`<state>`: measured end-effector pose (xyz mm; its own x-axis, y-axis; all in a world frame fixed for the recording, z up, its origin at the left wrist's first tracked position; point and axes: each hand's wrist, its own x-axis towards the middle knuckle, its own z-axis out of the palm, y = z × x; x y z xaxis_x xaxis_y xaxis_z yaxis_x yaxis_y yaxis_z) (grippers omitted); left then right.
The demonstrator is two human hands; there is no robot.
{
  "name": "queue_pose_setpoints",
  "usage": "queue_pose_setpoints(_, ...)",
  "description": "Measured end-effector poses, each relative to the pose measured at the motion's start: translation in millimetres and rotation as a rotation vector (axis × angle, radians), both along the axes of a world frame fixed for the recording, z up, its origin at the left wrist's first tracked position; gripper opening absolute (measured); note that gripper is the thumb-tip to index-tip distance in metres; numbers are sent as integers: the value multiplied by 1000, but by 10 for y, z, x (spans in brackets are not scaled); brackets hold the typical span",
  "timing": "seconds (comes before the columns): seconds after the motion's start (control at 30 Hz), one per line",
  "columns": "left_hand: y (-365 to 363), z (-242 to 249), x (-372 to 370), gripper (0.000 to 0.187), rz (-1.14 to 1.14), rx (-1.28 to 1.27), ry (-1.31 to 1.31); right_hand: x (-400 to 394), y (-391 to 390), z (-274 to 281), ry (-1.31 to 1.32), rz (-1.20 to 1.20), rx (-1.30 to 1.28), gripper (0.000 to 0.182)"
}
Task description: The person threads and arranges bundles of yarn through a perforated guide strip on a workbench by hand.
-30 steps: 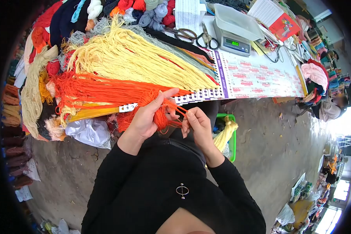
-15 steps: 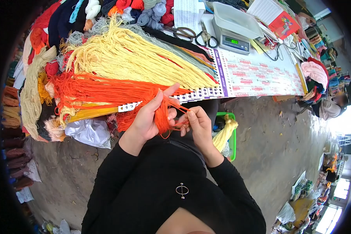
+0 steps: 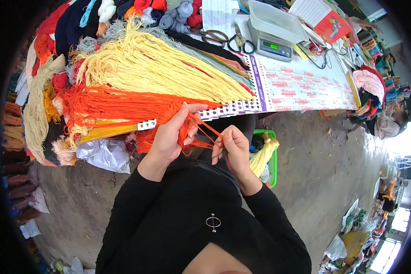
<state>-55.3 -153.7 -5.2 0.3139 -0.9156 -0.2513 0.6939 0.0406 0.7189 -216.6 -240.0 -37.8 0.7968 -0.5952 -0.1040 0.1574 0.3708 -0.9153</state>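
two hands at table edge. left hand (image 3: 171, 134) wrapped around one orange yarn bundle (image 3: 123, 107), fingers closed on its hanging end just below punched sample card (image 3: 223, 111). right hand (image 3: 230, 146) pinching few orange strands (image 3: 205, 132) pulled taut from same bundle, thumb and fingertips pressed together. one big pale yellow yarn bundle (image 3: 155, 68) fanned just behind orange. two scissors (image 3: 228, 40) near one digital scale (image 3: 271, 45), far side. one green basket (image 3: 271, 160) with yellow yarn on floor, partly hidden behind right forearm.
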Motion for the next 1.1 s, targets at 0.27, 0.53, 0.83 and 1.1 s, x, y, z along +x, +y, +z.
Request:
queue_pose_setpoints(0.27, -18, -19, -10, 44, 82, -24, -26, -8, 5, -23, -1, -22, 23, 33)
queue_pose_setpoints(0.53, -30, -60, 6, 47, 40, -95, -60, 16, 22, 15, -23, -32, 67, 34)
queue_pose_setpoints(0.83, -29, -27, 28, 50, 40, -27, -65, 23, 17, -1, -17, -60, 83, 29)
queue_pose_setpoints(1.1, 116, -4, 157, 49, -181, 162, -268, -162, -166, 39, 262, 172, -476, 13)
